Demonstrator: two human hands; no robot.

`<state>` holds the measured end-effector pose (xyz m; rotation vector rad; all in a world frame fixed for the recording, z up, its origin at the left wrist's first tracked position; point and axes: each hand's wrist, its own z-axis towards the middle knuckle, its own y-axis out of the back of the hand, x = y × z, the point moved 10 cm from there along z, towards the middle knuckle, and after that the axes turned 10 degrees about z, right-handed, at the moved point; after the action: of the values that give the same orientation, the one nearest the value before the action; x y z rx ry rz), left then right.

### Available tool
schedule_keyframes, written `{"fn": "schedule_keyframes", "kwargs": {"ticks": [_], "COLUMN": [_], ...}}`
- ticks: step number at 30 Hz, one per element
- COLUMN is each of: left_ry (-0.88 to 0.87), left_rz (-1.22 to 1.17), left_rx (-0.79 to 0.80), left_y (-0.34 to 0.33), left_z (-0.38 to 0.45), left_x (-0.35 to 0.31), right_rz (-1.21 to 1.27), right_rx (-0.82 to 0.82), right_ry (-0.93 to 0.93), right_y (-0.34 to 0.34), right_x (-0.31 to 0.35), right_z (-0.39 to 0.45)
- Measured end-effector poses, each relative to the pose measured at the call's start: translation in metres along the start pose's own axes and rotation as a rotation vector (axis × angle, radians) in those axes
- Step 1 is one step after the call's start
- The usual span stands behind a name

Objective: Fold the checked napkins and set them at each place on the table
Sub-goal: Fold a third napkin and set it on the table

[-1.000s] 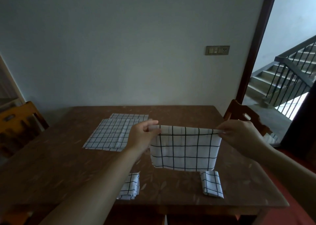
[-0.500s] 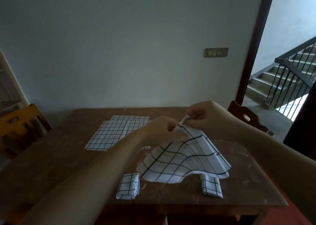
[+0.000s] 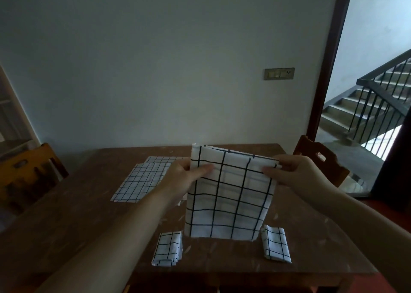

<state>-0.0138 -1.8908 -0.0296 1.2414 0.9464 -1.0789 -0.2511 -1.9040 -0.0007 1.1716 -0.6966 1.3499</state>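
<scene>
Holding a white black-checked cloth napkin [image 3: 226, 194] mid-fold above the brown wooden bench [image 3: 66, 226]: left hand [image 3: 189, 174] and right hand [image 3: 293, 172] pinch its top corners. Two folded checked napkins [image 3: 168, 249] lie placed at near edge; flat unfolded napkin stack [image 3: 142, 180] remains.

The held napkin [image 3: 229, 194] hangs between the left hand [image 3: 186, 174] and the right hand [image 3: 293, 172], above the table [image 3: 66, 226]. Below the left hand lies one folded napkin [image 3: 168, 251], below the right hand another folded napkin [image 3: 275, 243]. Left of the left hand, the flat napkins [image 3: 142, 181] lie on the table.
</scene>
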Motion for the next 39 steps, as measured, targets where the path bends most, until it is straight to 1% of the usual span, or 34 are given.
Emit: {"fn": "schedule_keyframes", "kwargs": {"ticks": [4, 8, 12, 19, 22, 30, 32, 34, 36, 39], "left_ry": [0.012, -0.004, 0.010, 0.004, -0.009, -0.009, -0.033, -0.077, -0.129, -0.213], "left_rz": [-0.064, -0.115, -0.223, -0.300, -0.307, -0.286, -0.260, -0.208, -0.111, -0.022], "left_rx": [-0.032, -0.022, -0.055, 0.006, -0.024, -0.104, -0.117, -0.141, -0.162, -0.127], "left_y": [0.000, -0.004, -0.005, -0.010, -0.008, -0.004, -0.003, -0.004, -0.008, -0.023], "left_z": [0.002, 0.001, 0.000, -0.002, -0.002, -0.007, -0.009, -0.011, -0.012, -0.014], "left_x": [0.002, -0.002, -0.004, -0.009, -0.011, -0.014, -0.019, -0.026, -0.034, -0.047], "right_rz": [0.148, 0.114, 0.093, 0.093, 0.085, 0.095, 0.028, -0.106, -0.334, -0.632], "right_rx": [-0.024, -0.097, -0.123, -0.116, -0.120, -0.096, -0.065, -0.033, -0.009, 0.107], "right_ry": [0.008, 0.046, 0.063, 0.070, 0.078, 0.017, 0.029, 0.071, 0.169, 0.301], "right_y": [0.002, 0.009, 0.012, 0.016, 0.018, 0.020, 0.022, 0.021, 0.010, -0.034], "right_x": [0.013, 0.023, 0.026, 0.030, 0.030, 0.025, 0.028, 0.037, 0.054, 0.077], "right_z": [0.002, 0.004, 0.004, 0.001, 0.001, 0.003, 0.003, 0.002, -0.001, -0.007]}}
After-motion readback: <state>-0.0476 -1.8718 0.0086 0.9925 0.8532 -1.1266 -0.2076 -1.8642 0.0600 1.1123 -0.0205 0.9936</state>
